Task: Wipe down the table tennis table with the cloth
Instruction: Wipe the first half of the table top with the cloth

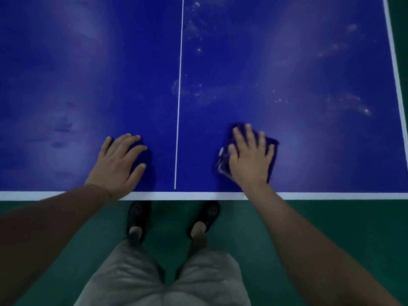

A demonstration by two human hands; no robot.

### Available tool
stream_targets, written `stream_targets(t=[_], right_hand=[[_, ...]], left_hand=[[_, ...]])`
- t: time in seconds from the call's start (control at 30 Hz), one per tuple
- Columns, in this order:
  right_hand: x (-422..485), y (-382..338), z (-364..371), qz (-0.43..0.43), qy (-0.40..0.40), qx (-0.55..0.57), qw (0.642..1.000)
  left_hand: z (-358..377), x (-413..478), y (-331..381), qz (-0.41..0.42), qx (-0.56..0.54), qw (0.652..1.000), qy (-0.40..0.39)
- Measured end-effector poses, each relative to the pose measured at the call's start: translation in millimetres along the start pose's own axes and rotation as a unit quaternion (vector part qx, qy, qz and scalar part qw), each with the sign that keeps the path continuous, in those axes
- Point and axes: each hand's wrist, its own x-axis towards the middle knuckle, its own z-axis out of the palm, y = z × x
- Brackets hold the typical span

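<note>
The blue table tennis table (pixel 88 74) fills the upper view, with a white centre line (pixel 179 96) and a white near edge (pixel 187 195). A dark blue folded cloth (pixel 223 160) lies on the right half near the front edge. My right hand (pixel 249 157) presses flat on the cloth with fingers spread, covering most of it. My left hand (pixel 118 160) rests flat on the bare table left of the centre line, fingers spread.
Pale dusty specks and smears (pixel 198 91) dot the right half beyond the cloth. The table's right edge line (pixel 395 62) runs along the far right. Green floor (pixel 353 217) lies below, with my feet in dark shoes (pixel 138 214) at the table's front edge.
</note>
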Motion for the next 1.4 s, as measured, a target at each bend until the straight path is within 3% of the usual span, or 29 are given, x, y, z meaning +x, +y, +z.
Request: stream_targets(t=[0.07,0.1,0.23,0.3,0.4,0.5,0.57,0.63,0.7,0.8,0.87,0.93,1.0,1.1,1.2,1.27,1.4], right_hand=[[10.3,-8.3,0.6,0.088,0.015,0.051,0.995],[6.6,-25.0,2.9,0.086,0.021,0.062,0.994],[-43.3,-53.3,22.8,-0.178,0.016,0.043,0.983],[-48.2,-16.3,24.7,-0.214,0.025,0.056,0.975],[-21.2,64.9,9.3,-0.132,0.034,0.009,0.991],[20.7,145.8,-12.4,0.056,0.017,0.013,0.998],[41.9,163.5,-19.9,0.172,0.015,0.067,0.983],[50.4,136.3,-16.0,0.218,0.039,0.08,0.972],[41.9,84.2,-8.5,0.129,0.054,0.064,0.988],[2.2,25.6,9.3,-0.111,0.037,0.044,0.992],[-12.9,36.6,13.4,-0.185,0.023,0.046,0.981],[-6.9,78.8,8.7,-0.202,0.024,0.032,0.979],[9.6,130.4,-1.0,-0.133,0.031,-0.001,0.991],[47.8,186.4,-21.5,0.071,0.015,0.021,0.997],[69.0,158.9,-23.3,0.203,0.041,0.066,0.976],[60.8,104.2,-16.3,0.147,0.055,0.05,0.986],[-6.8,39.4,11.3,-0.14,0.03,0.019,0.99]], left_hand=[[4.8,4.4,29.7,-0.064,0.0,0.997,0.043],[9.7,6.6,48.0,-0.097,-0.01,0.993,0.063],[37.9,18.5,122.0,-0.167,-0.062,0.979,0.098],[51.5,25.8,146.7,-0.157,-0.063,0.981,0.091],[67.9,44.6,173.9,-0.116,-0.056,0.989,0.074],[80.0,61.0,189.8,-0.083,-0.036,0.994,0.055],[86.1,64.8,191.6,-0.084,-0.009,0.995,0.045],[90.0,64.8,189.4,-0.085,0.008,0.995,0.046],[91.4,64.1,187.8,-0.081,0.012,0.995,0.05],[90.8,65.1,188.5,-0.076,0.013,0.995,0.061],[89.9,65.8,189.3,-0.078,0.013,0.995,0.059],[88.8,65.9,190.5,-0.079,0.008,0.995,0.056],[87.6,66.1,190.4,-0.08,0.002,0.996,0.048],[84.7,64.9,190.7,-0.082,-0.004,0.996,0.04],[83.7,65.4,190.4,-0.08,-0.009,0.996,0.03],[83.4,64.9,189.9,-0.08,-0.015,0.996,0.03],[82.4,64.9,188.5,-0.075,-0.023,0.996,0.036]])
